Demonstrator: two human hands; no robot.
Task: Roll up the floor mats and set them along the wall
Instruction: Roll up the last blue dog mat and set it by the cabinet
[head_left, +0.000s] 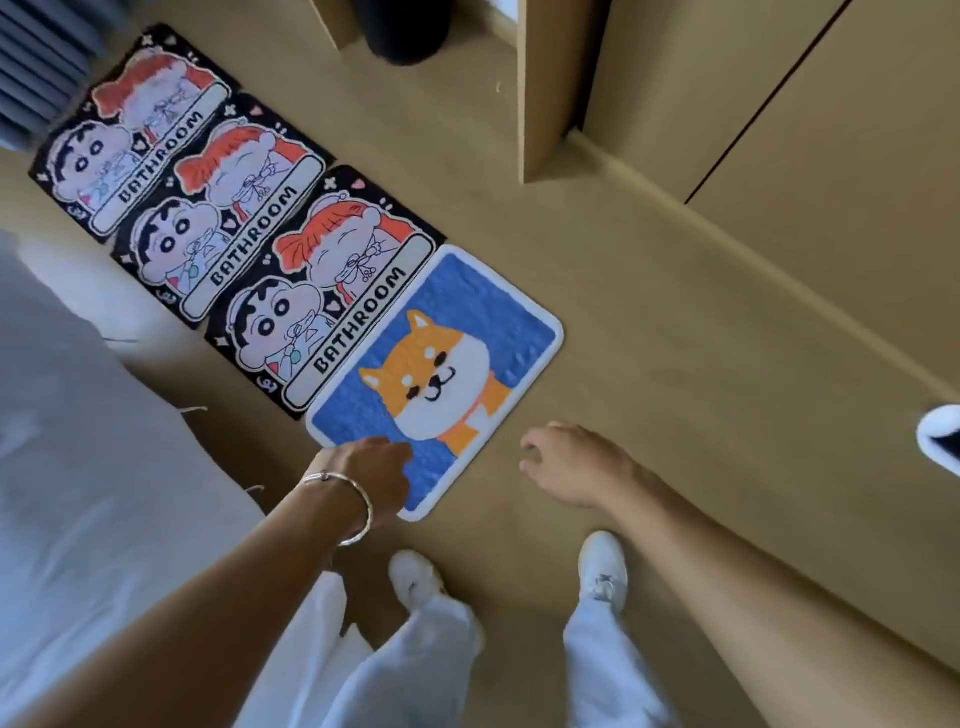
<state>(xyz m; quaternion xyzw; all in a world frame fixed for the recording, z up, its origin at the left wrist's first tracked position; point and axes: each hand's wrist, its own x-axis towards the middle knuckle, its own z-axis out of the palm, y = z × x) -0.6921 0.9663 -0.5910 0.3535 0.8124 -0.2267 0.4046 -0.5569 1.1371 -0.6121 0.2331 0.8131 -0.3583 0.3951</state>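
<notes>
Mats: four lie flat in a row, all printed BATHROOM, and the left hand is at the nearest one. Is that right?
Not quite. The head view shows only three BATHROOM mats; the nearest is a blue dog mat. All four do lie flat in a row, with the left hand at the nearest one.

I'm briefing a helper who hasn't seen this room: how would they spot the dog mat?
Beside the white bed, four mats lie in a row. The dog mat is the end one, nearest the shoes. It alone is blue with an orange dog; the other mats are black and read BATHROOM.
</notes>
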